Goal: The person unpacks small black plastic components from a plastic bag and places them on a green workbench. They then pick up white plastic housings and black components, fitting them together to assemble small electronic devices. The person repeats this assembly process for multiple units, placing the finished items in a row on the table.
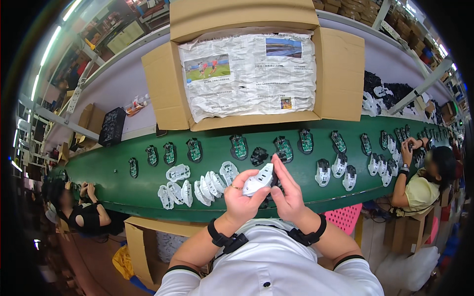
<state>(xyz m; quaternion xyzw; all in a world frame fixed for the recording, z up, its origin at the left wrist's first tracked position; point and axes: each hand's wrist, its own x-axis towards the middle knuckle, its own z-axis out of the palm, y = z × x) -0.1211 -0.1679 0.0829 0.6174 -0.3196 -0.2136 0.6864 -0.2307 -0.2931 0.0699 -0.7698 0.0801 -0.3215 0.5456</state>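
Close in front of my body, over the green bench's near edge, I have a white computer mouse [258,181] with dark slots, tilted between both hands. My left hand [238,200] wraps its fingers and thumb around the white shell. Against its dark side presses my right hand [289,192], fingers long and together, thumb beside the shell. Left of my hands lie several loose white mouse shells [209,187], on edge in two clusters. A dark mouse part [258,156] and a mouse base with a green circuit board [283,148] sit just beyond my fingers.
Across the green bench [118,170] runs a row of mouse bases [239,147]. Assembled white mice [323,172] stand to the right. An open cardboard box [340,74] lined with newspaper rises behind. One person [424,172] works at right, another [81,209] at left.
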